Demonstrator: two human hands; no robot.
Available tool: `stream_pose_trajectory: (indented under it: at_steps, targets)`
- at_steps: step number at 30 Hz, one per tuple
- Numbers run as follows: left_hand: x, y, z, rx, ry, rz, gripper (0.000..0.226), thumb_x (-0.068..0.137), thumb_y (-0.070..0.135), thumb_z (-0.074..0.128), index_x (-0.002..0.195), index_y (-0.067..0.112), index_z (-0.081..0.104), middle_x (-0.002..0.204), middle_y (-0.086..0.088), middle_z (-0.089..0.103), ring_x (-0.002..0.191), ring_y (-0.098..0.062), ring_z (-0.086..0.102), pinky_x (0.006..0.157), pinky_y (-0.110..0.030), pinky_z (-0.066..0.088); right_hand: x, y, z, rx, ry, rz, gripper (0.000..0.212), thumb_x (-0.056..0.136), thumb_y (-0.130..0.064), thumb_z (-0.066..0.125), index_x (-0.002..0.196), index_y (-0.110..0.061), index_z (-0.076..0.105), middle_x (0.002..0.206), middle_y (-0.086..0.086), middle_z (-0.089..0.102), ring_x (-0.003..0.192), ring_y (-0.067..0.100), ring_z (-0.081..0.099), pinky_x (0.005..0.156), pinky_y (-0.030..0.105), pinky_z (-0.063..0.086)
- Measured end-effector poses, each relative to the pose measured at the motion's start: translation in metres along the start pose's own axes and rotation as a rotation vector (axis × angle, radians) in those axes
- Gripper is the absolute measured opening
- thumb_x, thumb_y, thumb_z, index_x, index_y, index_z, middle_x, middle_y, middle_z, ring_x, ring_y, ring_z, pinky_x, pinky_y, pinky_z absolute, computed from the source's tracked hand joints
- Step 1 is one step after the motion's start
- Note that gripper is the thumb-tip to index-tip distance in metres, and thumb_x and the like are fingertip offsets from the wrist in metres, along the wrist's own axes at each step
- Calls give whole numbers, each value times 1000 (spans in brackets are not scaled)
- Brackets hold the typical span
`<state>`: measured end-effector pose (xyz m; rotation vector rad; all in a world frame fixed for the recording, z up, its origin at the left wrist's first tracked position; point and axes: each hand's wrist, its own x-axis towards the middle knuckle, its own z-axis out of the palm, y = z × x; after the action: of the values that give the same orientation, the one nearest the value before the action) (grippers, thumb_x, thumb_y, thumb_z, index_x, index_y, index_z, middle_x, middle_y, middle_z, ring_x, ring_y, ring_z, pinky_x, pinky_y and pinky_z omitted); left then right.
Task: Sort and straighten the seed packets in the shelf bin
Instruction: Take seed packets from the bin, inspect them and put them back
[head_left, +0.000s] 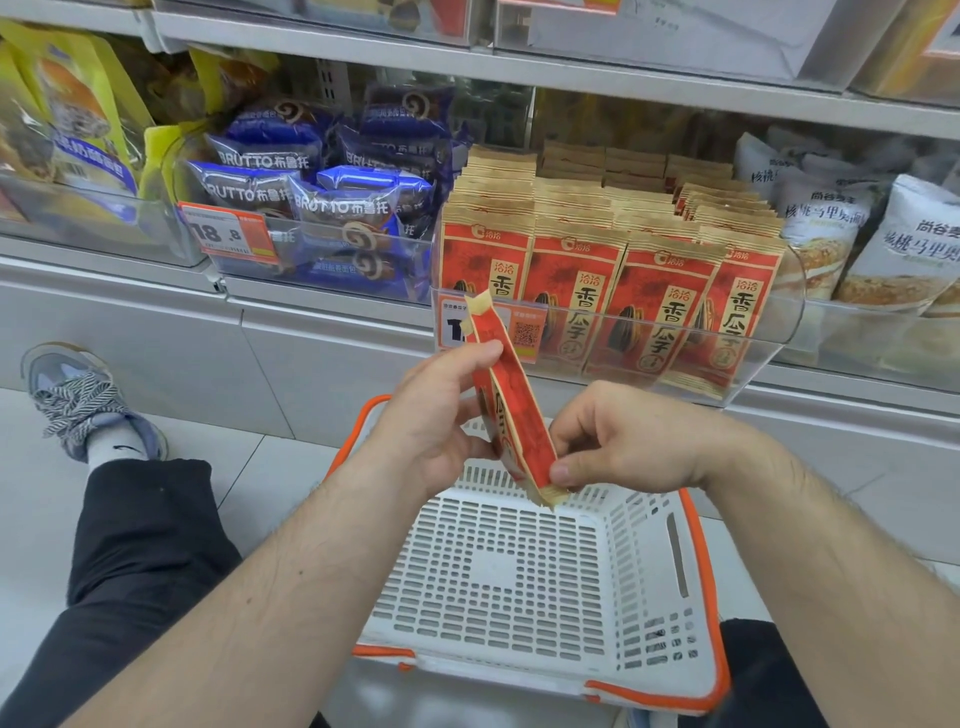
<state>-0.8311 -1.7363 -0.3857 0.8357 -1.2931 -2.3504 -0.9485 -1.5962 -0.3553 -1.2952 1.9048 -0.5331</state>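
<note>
Step in hand, by the look of it: one seed packet (511, 410) out of the shelf bin (769, 332), edge-on above the white basket (649, 545), just in front of the bin. Left hand (436, 415) gripping the packet's upper part, fingers curled round it; right hand (618, 441) pinching the lower corner between thumb and forefinger. Next, probably: turn face forward, upright, slot into a front row of the bin.

Left of the bin: orange price tag (223, 234) reading "18.8", blue wrappers (311, 192) marked "BRUTTO". In the bin: red packets (618, 291) in rows, Chinese characters on the faces. Right of the bin: white bags (831, 218), Chinese print.
</note>
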Motion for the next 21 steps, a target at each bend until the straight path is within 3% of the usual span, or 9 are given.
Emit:
stream_pose_trajectory:
  at_steps: [3,5,8,10,12,14,18,21]
  targets:
    - [-1,0,-1,-16,-25,12,12,93,25,60,87,16,64,66,3,64,76,-21,62,80,-54,53,0,3,-1,61,-18,-41,7,88,-11,72,86,-6,76,87,13,75,84,30,70,87,52,55]
    - [-2,0,-2,-53,-79,20,13,89,22,59,79,16,62,66,1,61,74,-22,59,74,-48,51,0,4,-2,239,-22,-80,8,88,-12,71,85,-5,75,86,16,75,78,24,69,84,46,57]
    - [-4,0,-6,-138,-168,13,18,75,26,64,85,11,62,79,-8,60,78,-26,59,71,-44,55,7,9,0,458,205,-40,14,89,-15,71,81,-5,66,73,10,69,68,22,64,70,41,52]
    - [-4,0,-6,-199,-203,-8,32,76,29,66,98,7,64,94,-16,60,91,-33,56,79,-46,55,13,14,4,487,355,57,17,91,-23,68,90,-9,60,73,3,63,68,21,58,67,40,47]
    - [-2,-1,-5,-247,-204,-30,46,81,35,66,116,4,64,114,-25,57,108,-38,52,95,-50,51,17,17,8,533,302,140,26,94,-34,62,110,-14,59,85,2,66,73,19,60,67,37,48]
    - [-1,-2,-2,-246,-158,-45,48,91,41,56,122,4,64,122,-22,60,112,-36,59,100,-50,50,17,15,12,601,200,144,31,99,-38,52,120,-17,59,89,2,69,74,17,64,66,33,49]
    - [2,-2,-1,-138,-105,-100,54,105,46,35,126,7,65,121,-19,70,114,-33,66,100,-51,50,20,12,17,629,217,115,29,101,-36,49,113,-14,64,87,2,72,71,15,64,63,30,48]
    - [3,0,-2,-77,-66,-106,56,107,45,29,125,6,65,114,-19,73,106,-33,70,91,-49,54,21,11,16,550,262,128,24,100,-34,53,107,-15,66,88,2,74,74,17,63,63,31,45]
